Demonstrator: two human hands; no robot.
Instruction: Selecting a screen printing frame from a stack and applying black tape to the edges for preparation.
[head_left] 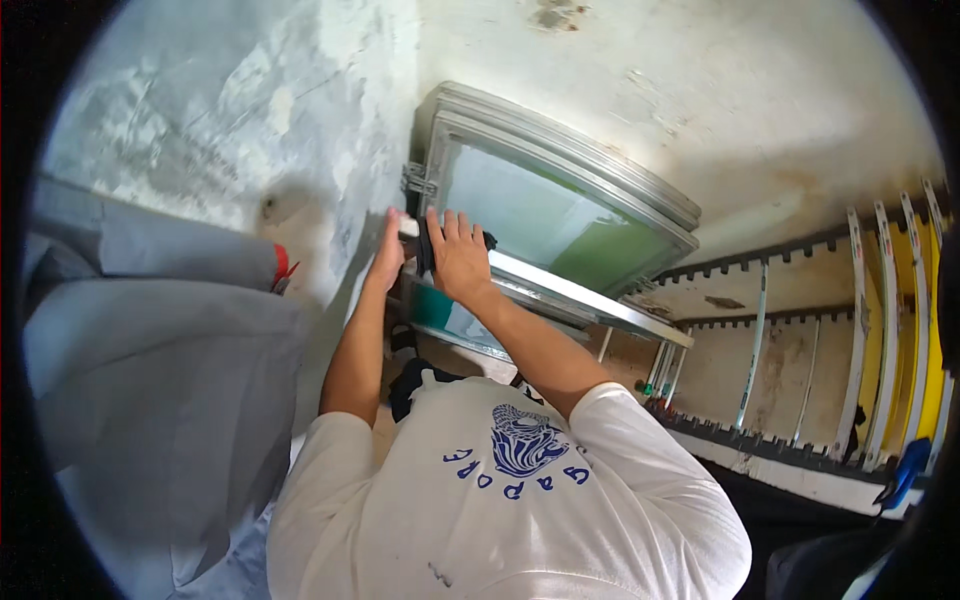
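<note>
Right hand (458,252) flat on the near top rail of a metal-framed screen (560,215), fingers (452,226) laid side by side and pointing up toward the green mesh. Under the palm, a dark cloth (427,258), one edge showing at the left of the hand and a small corner poking out at the right, by the knuckles; pressed down rather than pinched. Cloth therefore beneath the fingers and palm, against the frame's upper left corner, not beyond the fingertips.

Left hand (386,255) just beside, at the frame's left end, thumb side toward the cloth, fingers extended upward and held together along the corner; whether gripping the rail or only bracing it, cannot tell. Both hands nearly touching, cloth between them.

Frame tilted, leaning against a stained white wall (700,90), more frames of the same kind stacked behind it. Green mesh pale at the left, stronger green at the right. Below the hands, a second rail and a teal patch.

To the right, a notched wooden rack (760,300) with upright white and yellow frames slotted in. At the left, grey fabric (160,350), draped. At the bottom, a white printed shirt (500,500).
</note>
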